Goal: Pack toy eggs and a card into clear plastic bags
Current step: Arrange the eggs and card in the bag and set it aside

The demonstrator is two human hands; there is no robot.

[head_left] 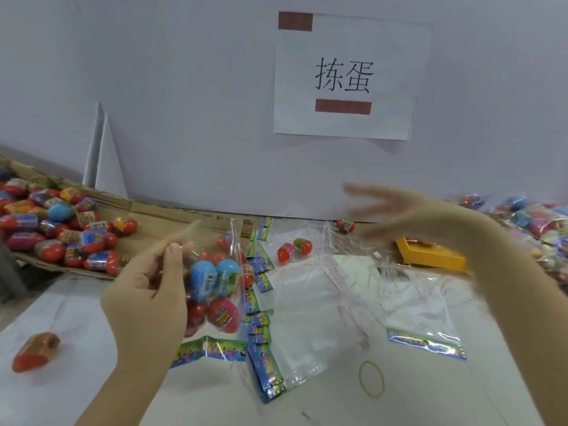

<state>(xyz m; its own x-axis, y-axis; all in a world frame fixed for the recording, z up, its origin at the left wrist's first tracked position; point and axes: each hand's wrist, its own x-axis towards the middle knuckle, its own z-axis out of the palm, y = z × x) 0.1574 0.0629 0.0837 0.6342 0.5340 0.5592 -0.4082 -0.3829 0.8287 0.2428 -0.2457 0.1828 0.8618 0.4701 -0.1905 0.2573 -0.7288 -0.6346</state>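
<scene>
My left hand [147, 287] pinches the top edge of a clear plastic bag [215, 287] that hangs above the table. Inside it are several toy eggs, two blue ones [212, 276] above red ones [222, 315], and its colourful header card [212, 348] hangs at the bottom. My right hand [408, 213] is blurred, raised over the table with fingers spread, holding nothing. Empty clear bags with colourful headers [307, 342] lie in a pile at the centre. Two loose red eggs [293, 249] sit behind the pile, and another egg [345, 225] lies by the wall.
A flat cardboard tray [172, 222] on the left holds many toy eggs [61, 229]. One red egg [35, 353] lies near the front left. A yellow box [430, 255], packed bags [528, 219] at right, a rubber band [371, 379], and a wall sign [344, 78] are in view.
</scene>
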